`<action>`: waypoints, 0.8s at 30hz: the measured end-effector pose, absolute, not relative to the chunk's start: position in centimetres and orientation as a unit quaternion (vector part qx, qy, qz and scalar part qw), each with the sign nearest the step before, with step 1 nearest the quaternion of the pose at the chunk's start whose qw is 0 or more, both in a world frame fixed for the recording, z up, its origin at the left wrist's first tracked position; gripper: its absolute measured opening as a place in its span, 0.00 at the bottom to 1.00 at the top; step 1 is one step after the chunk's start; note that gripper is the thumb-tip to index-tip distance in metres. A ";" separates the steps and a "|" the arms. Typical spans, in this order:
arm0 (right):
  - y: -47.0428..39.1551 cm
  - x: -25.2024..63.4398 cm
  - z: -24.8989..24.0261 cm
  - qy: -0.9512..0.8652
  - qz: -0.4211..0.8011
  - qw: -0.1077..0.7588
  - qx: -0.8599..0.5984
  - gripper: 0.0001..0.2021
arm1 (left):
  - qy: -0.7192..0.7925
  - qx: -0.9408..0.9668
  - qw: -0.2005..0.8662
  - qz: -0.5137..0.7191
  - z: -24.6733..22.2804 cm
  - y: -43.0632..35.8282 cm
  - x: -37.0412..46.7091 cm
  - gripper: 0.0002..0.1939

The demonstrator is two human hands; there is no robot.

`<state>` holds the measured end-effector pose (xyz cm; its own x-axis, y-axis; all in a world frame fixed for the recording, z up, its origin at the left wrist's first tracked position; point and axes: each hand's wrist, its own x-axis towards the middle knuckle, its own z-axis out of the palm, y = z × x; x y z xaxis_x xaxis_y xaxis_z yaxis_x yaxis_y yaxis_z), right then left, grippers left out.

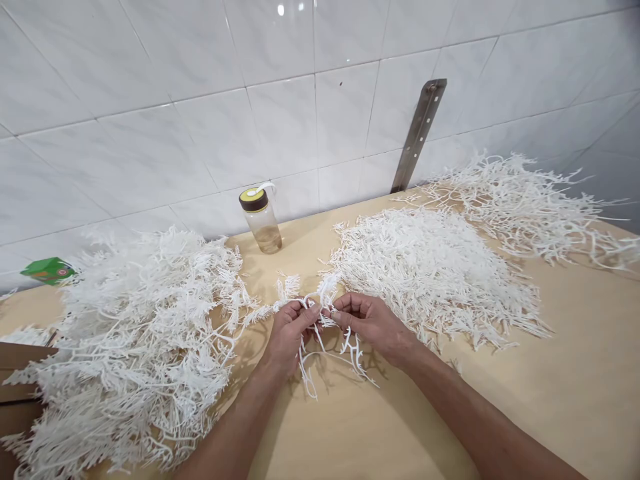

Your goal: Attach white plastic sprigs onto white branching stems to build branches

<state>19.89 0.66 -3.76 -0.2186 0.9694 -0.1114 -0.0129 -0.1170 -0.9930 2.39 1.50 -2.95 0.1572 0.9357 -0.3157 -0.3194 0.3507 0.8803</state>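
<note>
Between my hands is a white branching plastic sprig (353,347), with thin forked stems hanging below and feathery tips above. My left hand (294,327) is closed, pinching the sprig between thumb and fingers. Close beside it, my right hand (367,320) pinches the same white strands from the other side. The fingers hide the exact spot where the pieces meet. A strand reaches from my left hand toward a large heap of white feathery sprigs (145,333) on the left. Just beyond my right hand lies a flatter pile of short white sprigs (425,267).
A clear bottle (265,227) with a dark and yellow lid stands near the tiled wall (280,133). A perforated metal strip (419,137) leans there. Long white branches (530,200) lie at the back right, a green box (49,271) at the far left, a brown carton (20,387) below it.
</note>
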 end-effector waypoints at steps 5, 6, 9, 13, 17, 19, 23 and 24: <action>0.7 19.8 -4.3 -0.514 0.582 0.441 -0.450 0.14 | 0.441 0.343 0.700 0.445 -2.6 1.4 2.4 0.15; 0.7 19.8 -4.5 -0.514 0.580 0.440 -0.454 0.14 | 0.434 0.344 0.706 0.440 -2.6 1.3 2.4 0.16; 0.7 19.7 -4.9 -0.526 0.576 0.408 -0.474 0.14 | 0.432 0.346 0.711 0.432 -2.8 1.1 2.5 0.19; 0.5 19.6 -4.2 -0.560 0.563 0.393 -0.463 0.12 | 0.459 0.363 0.684 0.435 -2.8 1.0 2.8 0.20; 0.5 19.6 -3.5 -0.550 0.568 0.420 -0.446 0.16 | 0.469 0.368 0.679 0.429 -2.8 1.1 2.9 0.20; 0.6 19.6 -3.7 -0.531 0.572 0.431 -0.453 0.18 | 0.478 0.385 0.669 0.420 -2.9 1.1 2.8 0.20; 0.7 19.5 -4.1 -0.498 0.603 0.448 -0.433 0.17 | 0.495 0.437 0.629 0.411 -3.2 1.0 2.8 0.21; 0.7 19.5 -4.1 -0.494 0.609 0.449 -0.428 0.16 | 0.502 0.455 0.610 0.412 -3.2 1.0 2.9 0.22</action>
